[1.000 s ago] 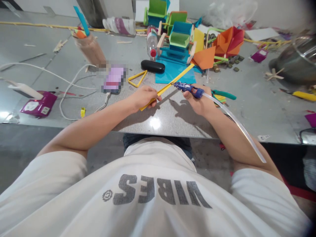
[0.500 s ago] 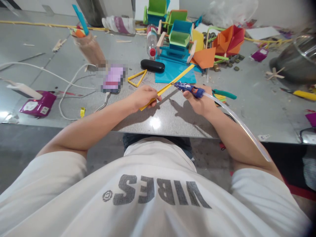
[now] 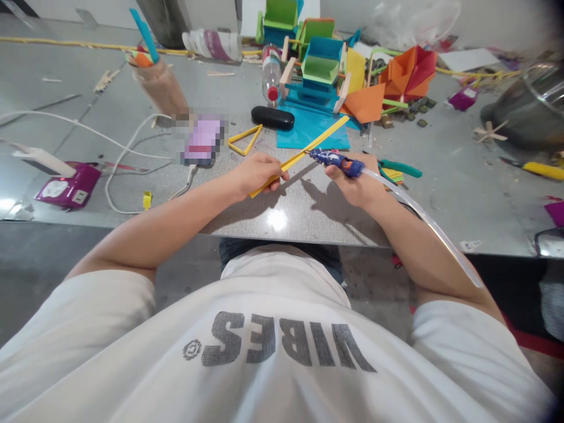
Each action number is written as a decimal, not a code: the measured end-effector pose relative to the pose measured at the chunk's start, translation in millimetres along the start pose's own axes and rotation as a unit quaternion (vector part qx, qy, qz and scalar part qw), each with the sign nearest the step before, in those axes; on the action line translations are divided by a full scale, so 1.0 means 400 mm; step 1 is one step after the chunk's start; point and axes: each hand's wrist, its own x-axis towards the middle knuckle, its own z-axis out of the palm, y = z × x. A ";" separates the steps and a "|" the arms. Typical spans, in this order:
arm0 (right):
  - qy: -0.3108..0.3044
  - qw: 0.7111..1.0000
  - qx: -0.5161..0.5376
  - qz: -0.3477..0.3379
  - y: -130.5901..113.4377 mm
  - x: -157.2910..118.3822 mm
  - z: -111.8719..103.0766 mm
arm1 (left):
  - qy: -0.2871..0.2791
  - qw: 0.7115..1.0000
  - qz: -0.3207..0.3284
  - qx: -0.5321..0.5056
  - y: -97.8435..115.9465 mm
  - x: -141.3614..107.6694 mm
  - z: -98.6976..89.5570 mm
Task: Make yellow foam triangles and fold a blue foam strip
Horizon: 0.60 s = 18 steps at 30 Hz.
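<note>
Glue gun (image 3: 328,157) seemingly touches yellow strip (image 3: 326,136), tabletop (image 3: 299,220) open toward near edge (image 3: 291,239).

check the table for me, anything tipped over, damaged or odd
The purple-labelled bottle lies on its side at the back of the table, rather than standing. The glue gun in the right hand has pale patches on its blue front; whether wear or dried glue, I cannot tell.

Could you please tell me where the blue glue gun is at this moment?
In the head view, the blue glue gun is right of centre, in the right hand, its nozzle beside the yellow strip held by the left hand.
</note>
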 end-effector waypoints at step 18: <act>-0.053 0.993 0.065 -0.078 -0.008 -0.003 0.008 | -0.001 1.000 -0.003 0.004 0.011 -0.010 0.003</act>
